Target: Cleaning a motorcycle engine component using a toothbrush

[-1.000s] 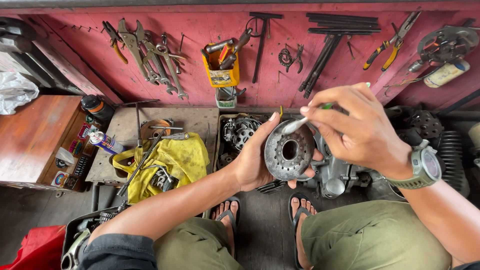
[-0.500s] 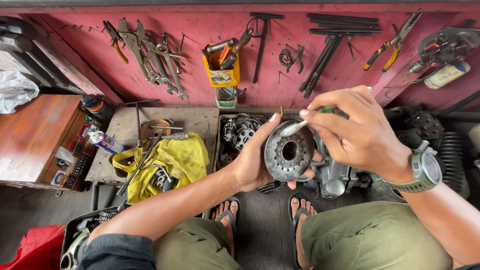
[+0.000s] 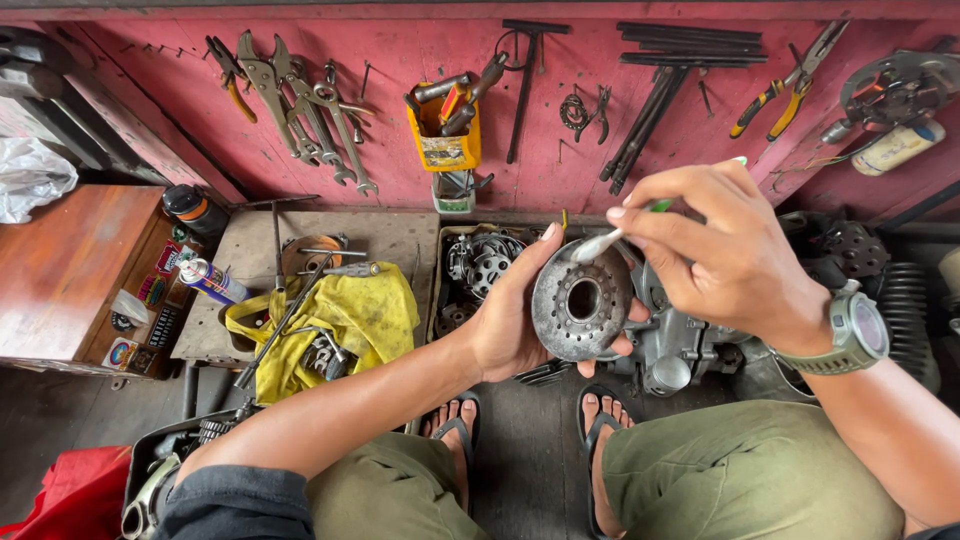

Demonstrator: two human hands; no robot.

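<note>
My left hand (image 3: 510,320) holds a round grey metal hub (image 3: 580,300) with a centre hole, tilted toward me above my feet. My right hand (image 3: 720,255) pinches a small brush with a green handle (image 3: 612,240). Its pale bristle end rests on the hub's upper rim. A green watch sits on my right wrist (image 3: 855,330). Just behind the hub lies a grey engine casing (image 3: 680,345) on the floor.
A tray of gear parts (image 3: 480,265) stands behind my left hand. A yellow rag with tools (image 3: 330,325) and a spray can (image 3: 210,282) lie at left, by a wooden cabinet (image 3: 70,270). Wrenches, pliers and a yellow bin (image 3: 445,135) hang on the red wall.
My right hand has shifted slightly up and right, with the brush still on the hub's rim. The left hand keeps the hub in place.
</note>
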